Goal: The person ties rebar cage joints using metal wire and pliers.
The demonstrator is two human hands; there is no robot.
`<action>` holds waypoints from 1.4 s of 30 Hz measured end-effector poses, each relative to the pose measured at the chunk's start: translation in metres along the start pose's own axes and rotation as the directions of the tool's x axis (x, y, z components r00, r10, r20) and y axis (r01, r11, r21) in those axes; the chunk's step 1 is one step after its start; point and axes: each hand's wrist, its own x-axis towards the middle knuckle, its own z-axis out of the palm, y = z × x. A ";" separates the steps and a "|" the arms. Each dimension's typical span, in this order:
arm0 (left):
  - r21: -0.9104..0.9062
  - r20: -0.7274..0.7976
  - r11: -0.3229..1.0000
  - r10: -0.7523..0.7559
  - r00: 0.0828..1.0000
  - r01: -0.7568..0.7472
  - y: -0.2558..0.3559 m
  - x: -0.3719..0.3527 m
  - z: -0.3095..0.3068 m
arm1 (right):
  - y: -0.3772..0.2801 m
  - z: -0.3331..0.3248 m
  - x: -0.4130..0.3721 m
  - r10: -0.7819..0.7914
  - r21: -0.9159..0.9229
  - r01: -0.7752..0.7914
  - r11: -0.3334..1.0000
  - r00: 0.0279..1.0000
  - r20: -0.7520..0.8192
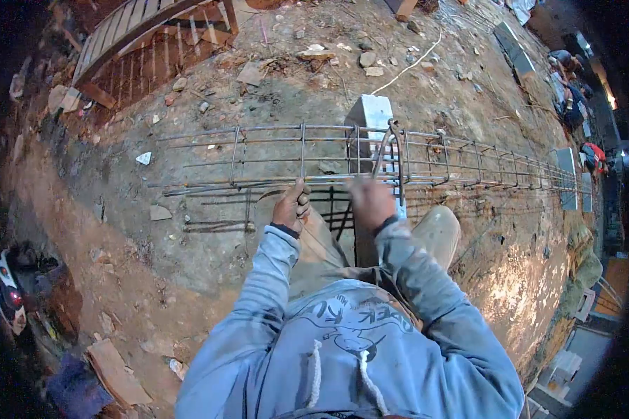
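Observation:
A long cage of steel rebar (302, 155) with square stirrups runs across in front of me. My left hand (291, 208) is closed in a fist at the near lower bar, thumb uppermost. A thin, curved strand like tie wire (269, 193) comes out of its left side. My right hand (372, 202) is smeared by motion just below the cage, beside a pair of pincers (400, 164). The pincers' head is up at the top bar, with the handles spread downward. Whether my right fingers hold a handle is not clear.
A pale block (370, 108) supports the cage near my hands, with more blocks (567, 178) at the far right. A wooden slatted frame (129, 31) stands upper left. Stones (367, 59) litter the ground. People (572, 94) crouch at the far right.

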 end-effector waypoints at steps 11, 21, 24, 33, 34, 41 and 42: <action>0.995 0.088 -0.065 0.348 0.933 -0.070 0.046 -0.002 0.017 | 0.069 -0.018 0.109 0.316 -0.277 -0.351 0.895 0.935 -0.163; 0.968 0.072 0.171 0.507 0.859 -0.183 0.022 -0.027 0.012 | 0.026 0.035 -0.059 0.074 0.495 -0.562 0.663 0.707 0.703; 0.994 0.084 0.013 0.514 0.854 -0.105 0.027 -0.031 0.017 | 0.005 0.046 -0.050 0.085 0.463 -0.546 0.699 0.705 0.704; 0.982 0.103 -0.187 0.530 0.842 -0.002 0.029 -0.036 0.027 | -0.009 0.037 -0.027 0.091 0.380 -0.550 0.744 0.647 0.757; 0.986 0.099 -0.163 0.525 0.845 -0.014 0.031 -0.036 0.028 | -0.009 0.036 -0.025 0.083 0.371 -0.510 0.776 0.666 0.742; 0.982 0.105 -0.186 0.464 0.880 -0.019 0.031 -0.025 0.018 | -0.017 0.034 -0.021 0.102 0.313 -0.476 0.822 0.663 0.742; 0.982 0.105 -0.185 0.468 0.877 -0.018 0.032 -0.027 0.017 | -0.016 0.034 -0.018 0.098 0.313 -0.472 0.824 0.664 0.741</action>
